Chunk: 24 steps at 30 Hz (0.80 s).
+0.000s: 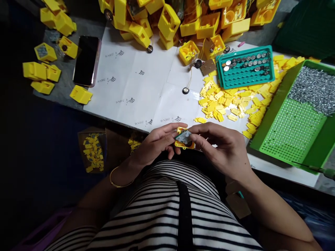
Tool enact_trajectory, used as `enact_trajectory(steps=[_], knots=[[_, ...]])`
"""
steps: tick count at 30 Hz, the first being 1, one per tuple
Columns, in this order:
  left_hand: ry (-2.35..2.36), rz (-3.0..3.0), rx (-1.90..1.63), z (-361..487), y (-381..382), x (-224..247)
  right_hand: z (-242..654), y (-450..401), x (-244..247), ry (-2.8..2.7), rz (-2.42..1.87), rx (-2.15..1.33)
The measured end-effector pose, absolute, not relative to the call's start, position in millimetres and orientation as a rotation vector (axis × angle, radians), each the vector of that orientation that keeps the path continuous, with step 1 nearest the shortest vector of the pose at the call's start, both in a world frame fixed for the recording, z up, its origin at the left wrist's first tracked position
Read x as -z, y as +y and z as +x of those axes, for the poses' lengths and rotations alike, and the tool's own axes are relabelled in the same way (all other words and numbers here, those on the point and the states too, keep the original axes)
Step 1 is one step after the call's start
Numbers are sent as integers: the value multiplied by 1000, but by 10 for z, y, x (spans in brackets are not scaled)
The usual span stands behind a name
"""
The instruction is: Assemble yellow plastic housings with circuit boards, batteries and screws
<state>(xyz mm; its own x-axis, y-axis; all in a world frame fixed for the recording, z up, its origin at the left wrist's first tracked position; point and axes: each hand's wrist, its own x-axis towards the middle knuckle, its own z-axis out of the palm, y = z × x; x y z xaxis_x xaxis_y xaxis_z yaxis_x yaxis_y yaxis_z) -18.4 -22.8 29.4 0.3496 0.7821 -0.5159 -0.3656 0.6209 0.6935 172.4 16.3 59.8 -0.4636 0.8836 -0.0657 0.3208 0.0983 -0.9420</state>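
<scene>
Near the table's front edge, my left hand (160, 142) holds a small yellow housing (188, 145), its fingers beside and under it. A grey-green part (184, 137) sits tilted over the housing's open side. The thumb and index finger of my right hand (222, 146) pinch this part at its right edge. The inside of the housing is partly hidden by the part and my fingers.
Yellow housings (169, 22) are heaped at the back. A teal tray (246, 81) of round cells, scattered yellow pieces (214, 101) and a green basket (295, 129) with metal screws lie right. A phone (86, 61) lies left; a box (92, 151) stands below the table.
</scene>
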Motion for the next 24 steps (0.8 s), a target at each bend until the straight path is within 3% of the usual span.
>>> enact_trajectory(steps=[10, 24], knots=[[920, 411, -816, -199, -207, -283, 1703, 149, -558, -1553, -1231, -1436], [935, 362, -801, -182, -175, -302, 1760, 189, -537, -1838, -1199, -1386]])
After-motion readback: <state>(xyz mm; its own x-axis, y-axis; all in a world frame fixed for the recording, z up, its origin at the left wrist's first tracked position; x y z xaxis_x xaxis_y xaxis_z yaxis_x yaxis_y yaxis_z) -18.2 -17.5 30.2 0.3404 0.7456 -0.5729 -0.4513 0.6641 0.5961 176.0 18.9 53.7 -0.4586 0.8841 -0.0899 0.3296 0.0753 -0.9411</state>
